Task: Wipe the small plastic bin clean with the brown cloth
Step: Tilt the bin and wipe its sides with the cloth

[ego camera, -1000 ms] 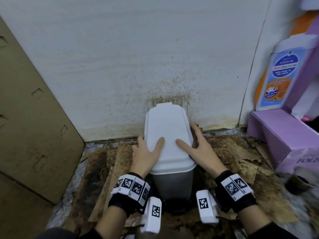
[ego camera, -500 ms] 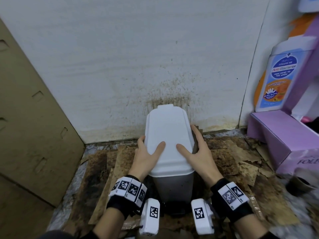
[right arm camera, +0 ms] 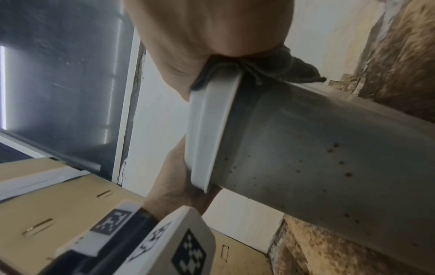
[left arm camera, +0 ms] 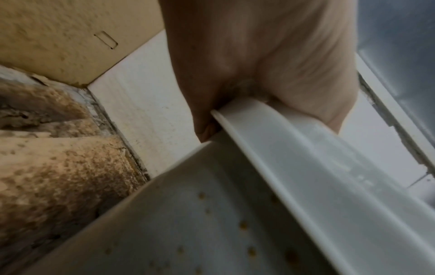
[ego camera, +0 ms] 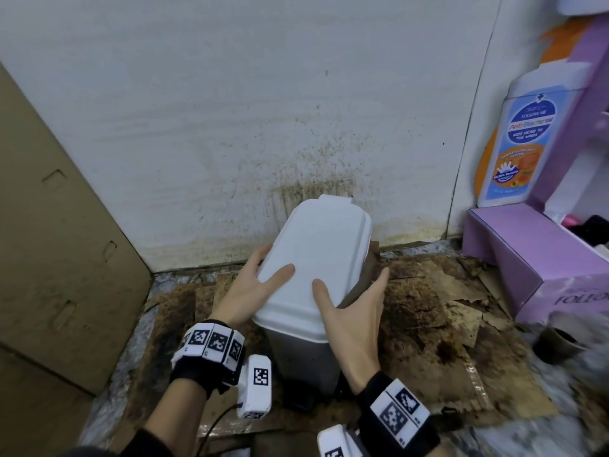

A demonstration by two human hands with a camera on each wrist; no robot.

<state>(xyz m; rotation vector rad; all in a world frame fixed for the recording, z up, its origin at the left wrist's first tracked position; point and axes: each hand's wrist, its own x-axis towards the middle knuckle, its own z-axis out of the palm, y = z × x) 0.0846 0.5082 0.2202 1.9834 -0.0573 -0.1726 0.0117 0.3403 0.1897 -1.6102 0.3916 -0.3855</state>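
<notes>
A small grey pedal bin [ego camera: 304, 354] with a white lid [ego camera: 316, 258] stands tilted before the stained white wall [ego camera: 263, 110]. The left hand [ego camera: 250, 291] clasps the lid's left edge, thumb on top; the right hand [ego camera: 354, 319] clasps its right side. Soiled cardboard [ego camera: 425, 311] lies under the bin.

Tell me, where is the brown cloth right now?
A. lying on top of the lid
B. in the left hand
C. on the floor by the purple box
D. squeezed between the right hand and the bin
D: the right wrist view shows the cloth bunched under the right hand against the bin.
</notes>
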